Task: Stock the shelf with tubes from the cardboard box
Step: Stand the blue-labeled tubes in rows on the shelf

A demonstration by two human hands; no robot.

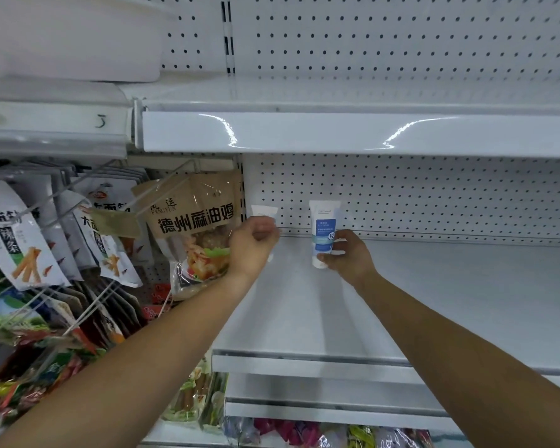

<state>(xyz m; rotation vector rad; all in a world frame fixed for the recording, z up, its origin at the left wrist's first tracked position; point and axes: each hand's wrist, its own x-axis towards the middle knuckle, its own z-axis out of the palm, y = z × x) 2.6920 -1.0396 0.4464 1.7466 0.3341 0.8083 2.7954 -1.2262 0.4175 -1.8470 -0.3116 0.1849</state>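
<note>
With the left hand (256, 240) curled round a white tube (264, 211) at the rear left of the shelf (401, 302) and the right hand (348, 253) pinching a blue-labelled tube (324, 227) cap-down nearby, either narrow-based tube risked toppling if released off vertical.

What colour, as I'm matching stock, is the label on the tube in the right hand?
Blue, on a white tube gripped by the right hand; head view.

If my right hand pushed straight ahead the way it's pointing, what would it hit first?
Probably the perforated back panel; the right hand, holding a tube, has only bare shelf ahead, though depth is unclear.
</note>
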